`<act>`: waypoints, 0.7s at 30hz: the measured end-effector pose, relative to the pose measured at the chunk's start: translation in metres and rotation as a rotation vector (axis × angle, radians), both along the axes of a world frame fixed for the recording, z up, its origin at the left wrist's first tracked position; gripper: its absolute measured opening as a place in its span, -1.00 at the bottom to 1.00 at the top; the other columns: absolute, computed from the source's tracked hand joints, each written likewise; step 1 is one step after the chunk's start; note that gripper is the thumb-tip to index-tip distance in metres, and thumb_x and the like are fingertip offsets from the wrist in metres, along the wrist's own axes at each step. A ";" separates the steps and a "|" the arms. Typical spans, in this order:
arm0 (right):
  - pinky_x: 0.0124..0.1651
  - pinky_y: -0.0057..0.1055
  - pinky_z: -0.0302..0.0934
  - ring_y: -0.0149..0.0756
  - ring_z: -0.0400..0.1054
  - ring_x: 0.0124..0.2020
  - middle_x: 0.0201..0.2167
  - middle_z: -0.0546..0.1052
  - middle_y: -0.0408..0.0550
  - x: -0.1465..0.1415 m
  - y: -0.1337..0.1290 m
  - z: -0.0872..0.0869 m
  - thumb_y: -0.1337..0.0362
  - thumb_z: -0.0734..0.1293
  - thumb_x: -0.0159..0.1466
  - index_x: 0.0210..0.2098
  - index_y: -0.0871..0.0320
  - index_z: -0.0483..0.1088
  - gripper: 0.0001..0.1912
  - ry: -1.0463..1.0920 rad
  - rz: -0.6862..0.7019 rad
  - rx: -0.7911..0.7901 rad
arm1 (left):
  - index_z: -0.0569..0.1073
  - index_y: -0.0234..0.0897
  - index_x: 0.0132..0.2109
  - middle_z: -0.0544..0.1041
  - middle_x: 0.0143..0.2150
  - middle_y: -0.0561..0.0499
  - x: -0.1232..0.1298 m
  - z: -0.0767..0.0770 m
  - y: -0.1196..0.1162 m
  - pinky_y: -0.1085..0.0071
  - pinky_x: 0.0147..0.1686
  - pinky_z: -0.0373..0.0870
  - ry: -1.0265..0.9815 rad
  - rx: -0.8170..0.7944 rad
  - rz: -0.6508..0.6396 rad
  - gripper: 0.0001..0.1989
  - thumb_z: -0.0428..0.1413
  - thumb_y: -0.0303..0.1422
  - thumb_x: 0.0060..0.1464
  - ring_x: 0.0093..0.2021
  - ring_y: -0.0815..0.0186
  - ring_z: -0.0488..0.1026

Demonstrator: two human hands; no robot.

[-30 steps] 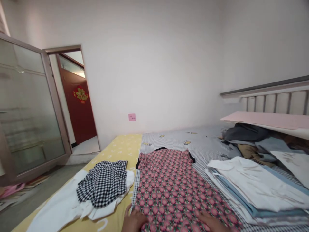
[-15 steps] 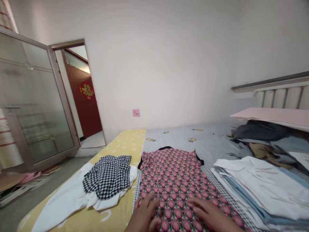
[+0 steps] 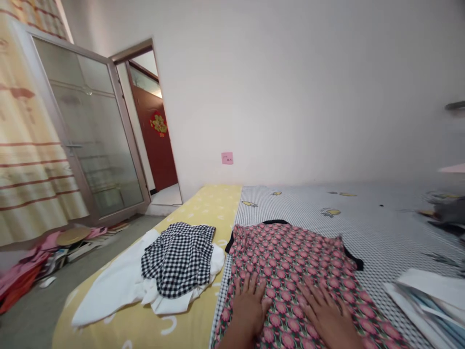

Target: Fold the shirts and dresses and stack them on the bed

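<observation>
Your left hand (image 3: 250,310) and right hand (image 3: 327,315) lie palm down, fingers spread, apart from each other and gripping nothing. Both rest on a pink floral garment (image 3: 290,257) with black trim, which lies spread flat and unfolded on the bed (image 3: 221,203), its far edge and one black-edged corner showing beyond your fingers. No fold shows in it yet, and the part under and nearest your hands runs out of view. Just left of the garment, a black-and-white checked garment (image 3: 178,257) lies bunched on top of a white garment (image 3: 112,286), and neither looks folded. Right of the garment, at the edge of view, sits a folded stack of pale clothes (image 3: 425,300), the only pieces that show as finished folds. Well beyond the garment to the left, a glass door (image 3: 90,131) stands ajar above a pile of papers and pink cloth (image 3: 54,257) on the floor.
</observation>
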State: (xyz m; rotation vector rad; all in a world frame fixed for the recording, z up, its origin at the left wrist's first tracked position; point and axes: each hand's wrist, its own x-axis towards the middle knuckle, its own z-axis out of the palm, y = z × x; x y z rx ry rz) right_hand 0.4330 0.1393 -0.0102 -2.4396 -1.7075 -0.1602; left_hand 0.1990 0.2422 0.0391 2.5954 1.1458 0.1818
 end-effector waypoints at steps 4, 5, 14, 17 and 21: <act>0.38 0.25 -0.19 0.02 -0.04 0.44 0.42 0.13 -0.24 0.018 0.024 -0.001 -0.13 -0.02 0.35 0.37 -0.28 0.08 -0.38 -0.059 -0.088 -0.039 | 0.06 0.15 0.40 -0.03 0.50 0.07 0.027 -0.001 0.033 -0.22 0.42 -0.32 -0.034 0.016 0.093 -0.40 -0.28 0.09 0.29 0.51 0.08 -0.21; 0.38 0.25 -0.18 0.02 -0.03 0.44 0.42 0.13 -0.23 0.023 0.029 -0.002 -0.12 -0.03 0.35 0.37 -0.27 0.09 -0.37 -0.062 -0.098 -0.038 | 0.07 0.15 0.40 -0.03 0.50 0.08 0.033 -0.002 0.041 -0.23 0.41 -0.34 -0.033 0.019 0.110 -0.40 -0.27 0.10 0.29 0.50 0.06 -0.20; 0.37 0.30 -0.21 0.08 -0.09 0.45 0.45 0.09 -0.20 0.072 0.070 -0.001 -0.19 -0.08 0.32 0.40 -0.18 0.07 -0.28 -0.031 -0.218 -0.037 | 0.05 0.21 0.39 0.04 0.48 0.16 0.070 -0.012 0.110 -0.28 0.40 -0.28 -0.058 0.222 0.196 -0.43 -0.28 0.09 0.30 0.46 0.07 0.03; 0.37 0.29 -0.22 0.06 -0.11 0.46 0.47 0.05 -0.16 0.090 0.079 0.006 -0.19 -0.12 0.33 0.42 -0.15 0.04 -0.26 -0.018 -0.267 -0.046 | 0.13 0.12 0.38 0.11 0.47 0.13 0.075 -0.011 0.134 -0.32 0.39 -0.28 -0.050 0.292 0.237 -0.44 -0.28 0.04 0.32 0.46 0.08 0.03; 0.34 0.32 -0.17 0.10 -0.10 0.45 0.47 0.04 -0.12 0.115 0.086 0.014 -0.17 -0.12 0.34 0.43 -0.16 -0.01 -0.28 -0.007 -0.315 -0.038 | 0.15 0.00 0.39 0.10 0.47 0.07 0.075 -0.008 0.163 -0.38 0.36 -0.24 -0.033 0.329 0.329 -0.45 -0.27 -0.03 0.35 0.47 0.07 -0.01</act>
